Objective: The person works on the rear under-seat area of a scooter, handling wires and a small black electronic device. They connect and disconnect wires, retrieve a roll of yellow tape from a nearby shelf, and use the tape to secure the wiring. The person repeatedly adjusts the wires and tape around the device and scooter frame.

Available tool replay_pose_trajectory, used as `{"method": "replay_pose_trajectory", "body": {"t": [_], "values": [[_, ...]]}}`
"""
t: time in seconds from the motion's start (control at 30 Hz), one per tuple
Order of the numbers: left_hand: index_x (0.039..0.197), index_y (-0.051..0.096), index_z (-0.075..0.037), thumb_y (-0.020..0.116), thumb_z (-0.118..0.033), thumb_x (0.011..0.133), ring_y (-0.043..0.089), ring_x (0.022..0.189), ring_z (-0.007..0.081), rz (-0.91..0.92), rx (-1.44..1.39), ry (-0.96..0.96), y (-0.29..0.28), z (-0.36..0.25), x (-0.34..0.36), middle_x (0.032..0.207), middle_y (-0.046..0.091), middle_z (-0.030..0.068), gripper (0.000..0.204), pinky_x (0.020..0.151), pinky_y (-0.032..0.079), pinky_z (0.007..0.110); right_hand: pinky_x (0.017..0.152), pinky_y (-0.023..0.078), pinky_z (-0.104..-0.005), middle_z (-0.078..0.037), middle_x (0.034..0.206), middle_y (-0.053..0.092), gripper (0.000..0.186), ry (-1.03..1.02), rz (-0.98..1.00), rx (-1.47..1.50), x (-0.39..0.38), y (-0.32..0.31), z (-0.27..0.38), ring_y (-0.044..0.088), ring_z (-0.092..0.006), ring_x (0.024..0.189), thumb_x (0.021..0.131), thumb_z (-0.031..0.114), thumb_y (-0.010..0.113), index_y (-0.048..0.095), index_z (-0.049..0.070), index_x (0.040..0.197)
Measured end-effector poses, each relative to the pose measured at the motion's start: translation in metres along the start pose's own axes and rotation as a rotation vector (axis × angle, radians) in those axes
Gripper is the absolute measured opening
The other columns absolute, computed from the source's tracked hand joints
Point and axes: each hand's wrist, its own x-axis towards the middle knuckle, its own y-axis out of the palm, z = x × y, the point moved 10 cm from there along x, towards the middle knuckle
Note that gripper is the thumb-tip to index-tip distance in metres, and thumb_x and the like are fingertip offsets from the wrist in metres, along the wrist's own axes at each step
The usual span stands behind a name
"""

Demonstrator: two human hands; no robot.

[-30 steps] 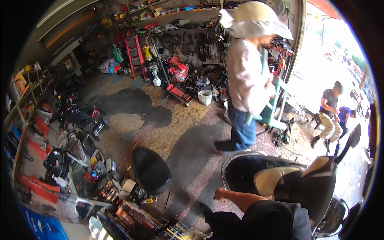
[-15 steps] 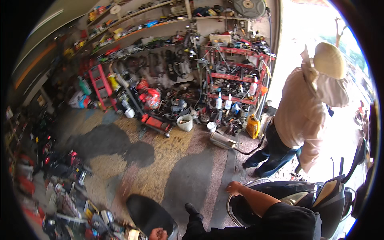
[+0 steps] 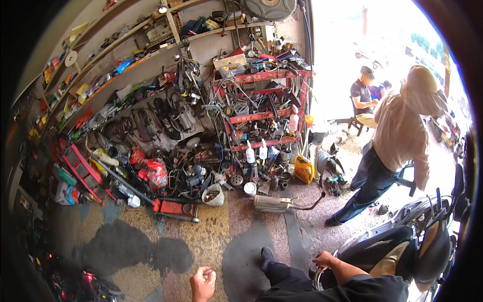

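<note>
My left hand [image 3: 203,284] is raised at the lower middle with its fingers curled closed. Whatever they hold, if anything, is hidden. To the right, my right hand [image 3: 324,259] is closed at the pale curved metal rail [image 3: 318,278] of a scooter. The scooter's black seat [image 3: 370,250] stretches away to the right of that hand, partly behind my forearm. My dark-shod foot [image 3: 267,257] stands between my hands on a dark floor patch.
An exhaust muffler [image 3: 271,203] and a red floor jack [image 3: 173,209] lie ahead. A red tool rack [image 3: 256,118] and cluttered shelves line the wall. A person in a sun hat [image 3: 402,126] stands at the right; another person [image 3: 363,95] sits outside. Motorbikes [image 3: 88,284] are at lower left.
The view has swung. The black loose seat by my left hand has left the view, and that hand is now higher. My right hand remains at the scooter's rail. A seated person has come into view.
</note>
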Motion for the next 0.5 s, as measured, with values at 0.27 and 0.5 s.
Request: {"method": "replay_pose_trajectory", "body": {"t": [0.27, 0.5], "values": [[0.104, 0.064, 0.005, 0.069, -0.008, 0.088, 0.067, 0.078, 0.0148, -0.009, -0.036, -0.080, 0.019, -0.017, 0.149, 0.089, 0.071, 0.0101, 0.021, 0.069, 0.054, 0.030, 0.049, 0.056, -0.0341, -0.005, 0.073, 0.070, 0.034, -0.113, 0.166, -0.379, 0.100, -0.020, 0.189, 0.066, -0.0186, 0.056, 0.092, 0.038, 0.063, 0.073, 0.007, 0.084], [0.108, 0.067, 0.004, 0.073, -0.015, 0.086, 0.072, 0.083, 0.0197, -0.016, -0.009, -0.114, 0.022, -0.052, 0.261, 0.093, 0.074, 0.0154, 0.030, 0.074, 0.057, 0.032, 0.054, 0.057, -0.0350, -0.009, 0.073, 0.070, 0.026, -0.382, -0.167, 0.076, 0.117, -0.150, 0.449, 0.067, -0.0202, 0.055, 0.088, 0.029, 0.064, 0.071, 0.004, 0.090]]}}
